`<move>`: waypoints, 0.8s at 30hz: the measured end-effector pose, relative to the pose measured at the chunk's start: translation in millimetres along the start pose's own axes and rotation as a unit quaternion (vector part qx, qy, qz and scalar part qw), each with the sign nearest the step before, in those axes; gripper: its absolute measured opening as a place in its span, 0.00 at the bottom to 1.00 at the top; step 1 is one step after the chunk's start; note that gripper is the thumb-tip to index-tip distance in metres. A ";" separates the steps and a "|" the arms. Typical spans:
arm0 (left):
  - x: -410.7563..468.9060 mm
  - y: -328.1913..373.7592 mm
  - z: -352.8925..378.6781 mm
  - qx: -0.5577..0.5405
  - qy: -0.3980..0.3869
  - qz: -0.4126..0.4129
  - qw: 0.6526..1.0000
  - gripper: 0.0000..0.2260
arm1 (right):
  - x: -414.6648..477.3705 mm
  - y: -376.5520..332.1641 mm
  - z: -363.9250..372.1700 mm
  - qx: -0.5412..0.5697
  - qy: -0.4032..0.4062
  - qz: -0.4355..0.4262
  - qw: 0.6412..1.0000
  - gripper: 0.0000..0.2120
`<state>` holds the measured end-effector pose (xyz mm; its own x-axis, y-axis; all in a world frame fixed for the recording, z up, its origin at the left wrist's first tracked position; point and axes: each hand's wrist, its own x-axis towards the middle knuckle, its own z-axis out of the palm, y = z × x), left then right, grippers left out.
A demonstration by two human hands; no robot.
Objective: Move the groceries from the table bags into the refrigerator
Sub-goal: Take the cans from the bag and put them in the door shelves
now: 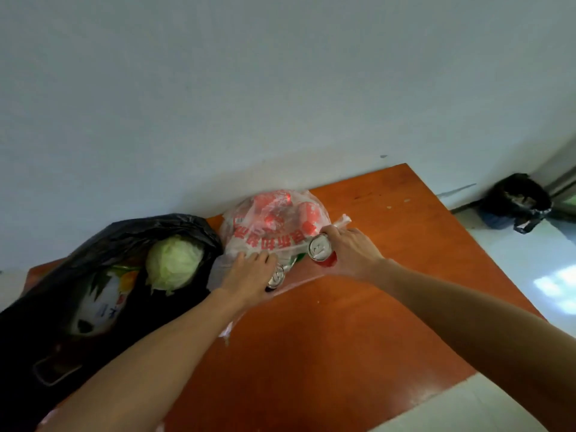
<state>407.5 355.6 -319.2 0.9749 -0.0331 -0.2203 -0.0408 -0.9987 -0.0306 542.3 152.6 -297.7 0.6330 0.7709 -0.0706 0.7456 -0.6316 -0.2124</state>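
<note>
A clear plastic bag [274, 222] with red print stands on the orange table [358, 322] against the wall, with red cans inside. My right hand [349, 254] grips a red can [321, 249] by its side at the bag's mouth, silver top facing me. My left hand [249, 275] grips a second can [276, 277], dark-sided, at the bag's near edge. To the left lies an open black bag [93, 260] holding a pale green cabbage [173, 261] and a white printed packet [103, 294].
The table's back edge meets a pale wall. To the right is light floor with a black-lined bin [517, 201] in the corner. The refrigerator is not in view.
</note>
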 end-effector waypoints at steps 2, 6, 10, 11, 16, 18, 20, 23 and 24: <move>-10.7 7.2 -16.4 -0.007 0.034 0.017 0.999 0.31 | -23.3 -10.0 -22.1 0.028 0.045 0.019 0.998 0.31; -23.8 29.3 -52.1 -0.049 0.108 0.046 0.992 0.33 | -73.1 -17.3 -61.4 0.028 0.102 0.055 0.993 0.33; -28.9 71.5 -91.1 -0.089 0.206 0.105 0.969 0.27 | -133.3 -5.0 -99.0 -0.001 0.141 0.103 0.985 0.34; -27.4 85.9 -100.0 -0.087 0.218 0.123 0.964 0.26 | -151.8 0.5 -107.5 -0.008 0.148 0.121 0.981 0.34; -11.1 182.8 -136.3 -0.033 0.203 0.217 0.954 0.31 | -261.9 35.8 -136.4 -0.008 0.206 0.223 0.953 0.35; -11.1 232.0 -145.2 -0.031 0.202 0.260 0.944 0.31 | -315.5 51.0 -140.7 -0.018 0.226 0.260 0.939 0.35; -15.6 288.7 -150.9 -0.021 0.204 0.305 0.930 0.31 | -376.4 64.7 -142.5 -0.023 0.236 0.300 0.924 0.35; -29.2 381.0 -155.1 -0.024 0.198 0.367 0.909 0.30 | -475.3 82.8 -138.6 -0.034 0.246 0.362 0.899 0.35; -34.8 413.7 -155.8 -0.031 0.190 0.384 0.903 0.29 | -510.2 88.6 -136.9 -0.037 0.247 0.384 0.889 0.35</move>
<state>390.8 -62.5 -172.3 0.6688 -0.7169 0.1969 -0.7367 -0.6747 0.0457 313.9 -307.9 -147.1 0.9616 -0.0083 0.2743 0.0543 -0.9740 -0.2200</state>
